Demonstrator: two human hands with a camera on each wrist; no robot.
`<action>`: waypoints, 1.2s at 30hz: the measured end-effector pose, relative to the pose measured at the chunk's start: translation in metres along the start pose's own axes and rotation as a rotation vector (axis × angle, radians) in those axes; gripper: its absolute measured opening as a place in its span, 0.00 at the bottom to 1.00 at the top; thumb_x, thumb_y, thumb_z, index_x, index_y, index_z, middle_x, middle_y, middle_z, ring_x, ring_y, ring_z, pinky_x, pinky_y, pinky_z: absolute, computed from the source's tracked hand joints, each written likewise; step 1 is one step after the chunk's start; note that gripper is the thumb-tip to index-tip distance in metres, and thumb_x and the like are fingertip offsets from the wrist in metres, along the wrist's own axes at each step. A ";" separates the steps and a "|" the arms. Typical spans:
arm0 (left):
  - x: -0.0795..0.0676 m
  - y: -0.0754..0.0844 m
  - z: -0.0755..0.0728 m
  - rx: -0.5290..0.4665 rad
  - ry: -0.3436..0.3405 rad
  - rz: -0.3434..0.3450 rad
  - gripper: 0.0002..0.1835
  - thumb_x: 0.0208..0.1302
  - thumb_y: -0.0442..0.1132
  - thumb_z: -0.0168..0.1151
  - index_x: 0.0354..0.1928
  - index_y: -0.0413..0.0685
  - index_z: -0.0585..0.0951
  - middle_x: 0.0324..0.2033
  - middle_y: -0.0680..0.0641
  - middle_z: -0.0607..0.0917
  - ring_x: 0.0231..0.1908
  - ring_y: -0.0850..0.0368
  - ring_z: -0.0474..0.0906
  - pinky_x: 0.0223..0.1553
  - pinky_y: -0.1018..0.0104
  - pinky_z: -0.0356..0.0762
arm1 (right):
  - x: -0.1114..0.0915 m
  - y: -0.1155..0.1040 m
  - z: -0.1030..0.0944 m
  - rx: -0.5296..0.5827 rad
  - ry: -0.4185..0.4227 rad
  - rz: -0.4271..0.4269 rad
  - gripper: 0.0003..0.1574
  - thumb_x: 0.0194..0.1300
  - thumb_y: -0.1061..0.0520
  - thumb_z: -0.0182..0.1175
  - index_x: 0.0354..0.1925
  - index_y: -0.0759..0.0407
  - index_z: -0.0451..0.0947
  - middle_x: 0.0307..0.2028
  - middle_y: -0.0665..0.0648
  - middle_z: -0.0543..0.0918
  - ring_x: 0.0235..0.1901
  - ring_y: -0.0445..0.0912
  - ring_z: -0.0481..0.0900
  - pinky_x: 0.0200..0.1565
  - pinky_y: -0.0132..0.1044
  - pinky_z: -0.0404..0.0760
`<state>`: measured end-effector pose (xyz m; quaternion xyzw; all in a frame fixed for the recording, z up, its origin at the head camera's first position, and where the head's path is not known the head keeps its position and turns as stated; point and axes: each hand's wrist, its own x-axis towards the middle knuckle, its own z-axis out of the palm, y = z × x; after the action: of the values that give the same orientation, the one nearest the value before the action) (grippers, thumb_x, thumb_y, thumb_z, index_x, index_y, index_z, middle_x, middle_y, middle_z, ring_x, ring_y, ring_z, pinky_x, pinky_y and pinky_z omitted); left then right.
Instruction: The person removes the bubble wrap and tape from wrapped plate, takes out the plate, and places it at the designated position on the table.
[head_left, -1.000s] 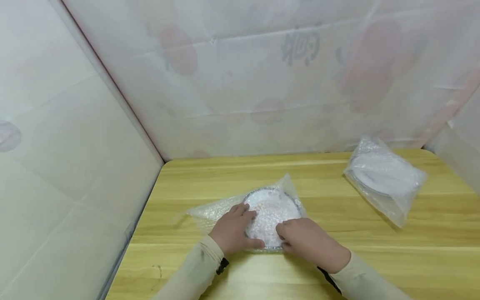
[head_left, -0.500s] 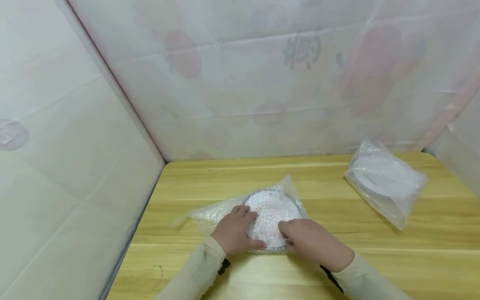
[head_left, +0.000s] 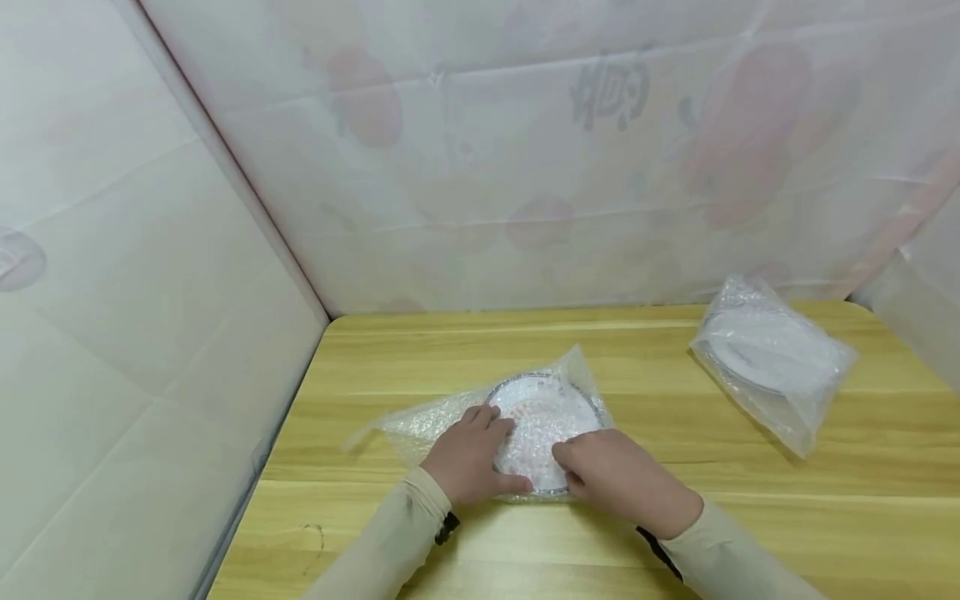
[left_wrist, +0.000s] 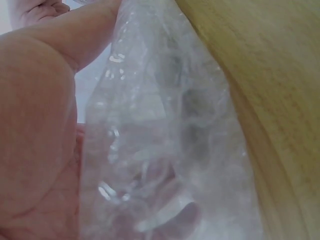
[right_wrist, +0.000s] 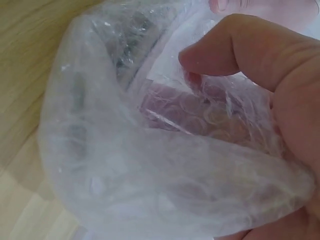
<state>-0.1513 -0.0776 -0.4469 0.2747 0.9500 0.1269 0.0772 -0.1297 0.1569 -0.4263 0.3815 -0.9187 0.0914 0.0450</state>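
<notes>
A round white plate [head_left: 549, 410] with a dark patterned rim lies in clear bubble wrap [head_left: 431, 423] near the middle of the table in the head view. My left hand [head_left: 468, 458] rests on its left side, fingers spread and thumb along the near rim. Over the lower right rim, my right hand [head_left: 618, 477] has curled fingers gripping the wrap. Seen from the left wrist, a loose bubble wrap flap [left_wrist: 160, 115] stands beside the palm. In the right wrist view a fold of bubble wrap [right_wrist: 165, 175] runs into the right hand; some fingertips are hidden.
A second bubble-wrapped white plate [head_left: 776, 358] lies at the back right of the wooden table [head_left: 750, 517]. Pale printed sheeting [head_left: 487, 167] closes off the back, with more sheeting along the left and right sides.
Both hands stay on the wrapped plate in nearly the same place. The head view shifts slightly; the plates have not visibly moved on the table.
</notes>
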 end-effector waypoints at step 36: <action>0.001 -0.002 -0.001 0.010 -0.003 0.006 0.48 0.56 0.73 0.69 0.70 0.47 0.75 0.66 0.44 0.76 0.67 0.46 0.70 0.66 0.53 0.75 | 0.004 -0.002 0.010 -0.162 0.064 -0.010 0.15 0.51 0.63 0.72 0.24 0.54 0.73 0.20 0.46 0.70 0.18 0.41 0.69 0.20 0.37 0.71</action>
<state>-0.1535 -0.0791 -0.4469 0.2782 0.9496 0.1222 0.0770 -0.1313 0.1505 -0.4355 0.3783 -0.9192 0.0285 0.1054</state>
